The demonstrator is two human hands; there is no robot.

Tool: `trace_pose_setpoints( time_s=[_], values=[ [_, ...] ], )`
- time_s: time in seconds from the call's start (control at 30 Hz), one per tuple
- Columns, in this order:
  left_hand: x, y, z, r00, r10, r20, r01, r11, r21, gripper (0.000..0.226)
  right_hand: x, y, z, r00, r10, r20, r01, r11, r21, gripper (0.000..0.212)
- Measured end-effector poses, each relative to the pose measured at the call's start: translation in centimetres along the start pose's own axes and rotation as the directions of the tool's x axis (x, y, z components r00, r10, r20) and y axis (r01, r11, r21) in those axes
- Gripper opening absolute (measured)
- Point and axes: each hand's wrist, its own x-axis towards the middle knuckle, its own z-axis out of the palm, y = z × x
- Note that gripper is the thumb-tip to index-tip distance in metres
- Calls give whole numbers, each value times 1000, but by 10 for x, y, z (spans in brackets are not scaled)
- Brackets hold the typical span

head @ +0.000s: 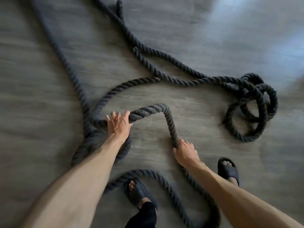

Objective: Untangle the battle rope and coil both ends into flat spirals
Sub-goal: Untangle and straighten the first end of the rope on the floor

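The left hand (118, 125) grasps the battle rope (169, 122) from above, fingers spread and curled over a thick strand, thumb lying along its right side. The right hand (186, 153) is clenched round the same rope lower and to the right, with the strand passing up out of its fist. Between the two hands the rope rises off the floor (205, 129) in a sharp bend, its peak just right of the left hand's thumb. Both forearms are bare.

Below the left forearm the rope lies in a loose, blurred loop (92, 137) on the floor. Behind the right hand it runs down under the right forearm and curves round in a wide arc (148, 171) just in front of the feet. Further strands stretch away towards the top of the view, two of them crossing near the middle. Well to the right they gather into a knotted cluster (246, 90) of overlapping loops that lies flat on the floor.

The floor is grey with a wood-grain pattern, smeared by motion blur at the edges. A pale patch of light (246, 22) falls on it at the upper right. The person stands in black slide sandals, the left one (136, 193) just beside the near arc of rope and the right one (227, 170) beyond the right forearm; a dark trouser leg (143, 216) shows above the left foot
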Motion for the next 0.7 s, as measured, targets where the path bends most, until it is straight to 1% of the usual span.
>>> trace_pose_setpoints(
  time_s=[0.07,0.17,0.27,0.37,0.43,0.5,0.6,0.67,0.7],
  values=[
    [7,15,17,998,-52,20,53,998,-40,44,17,13,3,999,28,40,-28,999,-21,27],
    [20,48,43,990,-135,45,140,984,-114,47,55,36,5,994,25,102,-22,999,-31,30],
    [34,94,77,977,-199,77,213,940,-266,52,105,64,8,986,-6,167,15,999,-48,36],
    [44,146,108,971,-180,158,235,842,-486,59,148,95,14,979,-30,201,44,997,-64,37],
    [39,175,126,972,-150,179,227,787,-573,63,166,113,20,971,-56,234,84,990,-112,36],
    [23,200,142,970,-151,192,238,759,-606,65,176,130,23,960,-85,268,130,979,-157,31],
    [-13,222,170,946,-227,232,323,708,-628,53,182,154,29,951,-107,291,161,973,-168,31],
    [-37,228,190,907,-290,304,419,671,-612,44,184,170,36,948,-126,293,180,970,-164,36],
    [-49,227,202,874,-322,363,484,631,-606,40,184,178,42,945,-132,298,188,968,-166,39]
  ],
)
